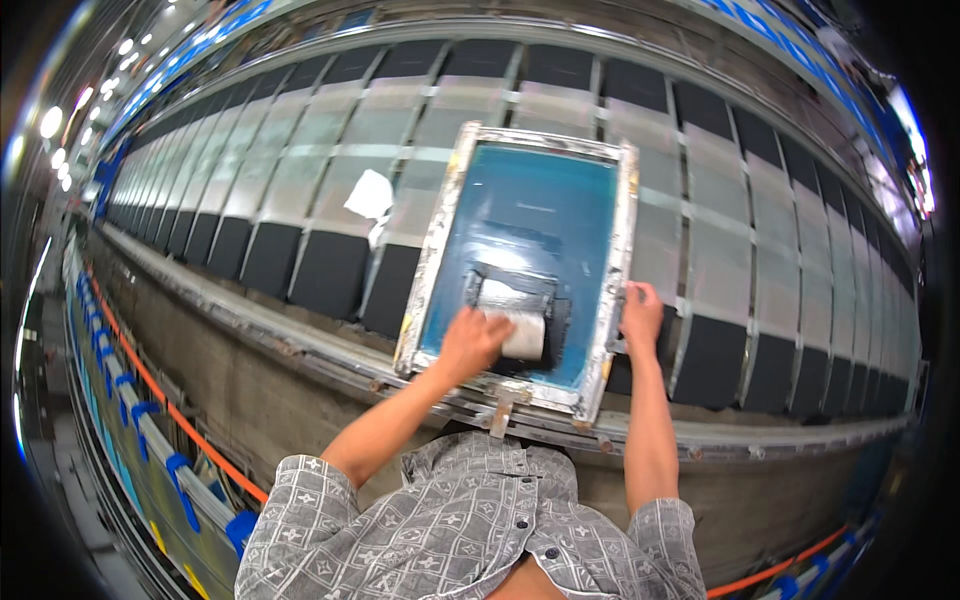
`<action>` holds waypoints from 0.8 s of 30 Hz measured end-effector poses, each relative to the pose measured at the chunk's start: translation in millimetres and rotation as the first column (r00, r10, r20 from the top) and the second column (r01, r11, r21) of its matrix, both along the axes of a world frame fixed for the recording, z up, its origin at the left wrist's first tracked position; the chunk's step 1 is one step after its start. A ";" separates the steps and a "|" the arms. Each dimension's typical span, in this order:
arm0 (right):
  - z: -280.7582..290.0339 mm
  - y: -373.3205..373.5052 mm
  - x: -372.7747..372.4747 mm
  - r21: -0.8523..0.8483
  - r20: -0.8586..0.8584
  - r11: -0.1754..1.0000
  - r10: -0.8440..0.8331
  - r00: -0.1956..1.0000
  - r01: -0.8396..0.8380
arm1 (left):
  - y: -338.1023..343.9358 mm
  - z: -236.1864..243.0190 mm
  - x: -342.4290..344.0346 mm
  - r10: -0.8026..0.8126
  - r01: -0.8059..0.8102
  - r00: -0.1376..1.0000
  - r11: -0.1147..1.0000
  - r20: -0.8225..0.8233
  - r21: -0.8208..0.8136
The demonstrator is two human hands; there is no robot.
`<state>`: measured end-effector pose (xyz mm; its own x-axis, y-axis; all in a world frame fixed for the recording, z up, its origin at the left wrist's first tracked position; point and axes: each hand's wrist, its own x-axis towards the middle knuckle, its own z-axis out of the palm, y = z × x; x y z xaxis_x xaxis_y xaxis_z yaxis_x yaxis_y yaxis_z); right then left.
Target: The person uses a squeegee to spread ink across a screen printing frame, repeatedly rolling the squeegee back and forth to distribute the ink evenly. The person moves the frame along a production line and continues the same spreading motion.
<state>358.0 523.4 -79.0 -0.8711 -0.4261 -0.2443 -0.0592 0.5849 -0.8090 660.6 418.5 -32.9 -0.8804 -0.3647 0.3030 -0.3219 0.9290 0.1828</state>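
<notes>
A printing screen point(530, 210) with blue mesh and a worn, stained pale frame lies across a row of long boards. Near its lower middle, my left hand point(478, 338) grips a squeegee point(522, 335) with a pale, broad handle, amid dark grey, wet-looking ink point(553, 355) on the mesh. My right hand point(640, 312) is closed on the outer right edge of the screen's frame, fingers bent. A metal bracket point(502, 410) juts from the frame's near edge over a rail.
The boards point(262, 180) carry dark pieces point(330, 270) at both ends and stretch left and right. A crumpled white cloth or paper point(368, 195) lies left of the screen. A metal rail point(250, 295) runs along the near side. An orange hose point(175, 405) and blue clips line the lower left.
</notes>
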 end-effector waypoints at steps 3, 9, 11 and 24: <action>33.6 -8.7 4.3 -0.104 -0.007 0.995 0.012 1.000 -0.013 | 24.8 32.2 37.8 0.007 -0.007 1.000 0.995 0.000 0.095; -12.0 -69.3 92.2 -0.237 -0.019 0.971 0.039 0.999 -0.043 | -55.6 36.0 100.5 0.042 -0.058 0.987 0.993 0.156 0.100; -9.7 -92.0 128.2 -0.251 0.044 0.968 0.030 0.999 -0.018 | -84.3 43.2 126.9 0.029 -0.059 0.980 0.987 0.194 0.150; 2.0 -118.7 165.9 -0.013 -0.115 1.000 0.003 0.993 -0.005 | -181.5 36.3 112.5 -0.123 0.037 0.952 0.955 0.279 0.294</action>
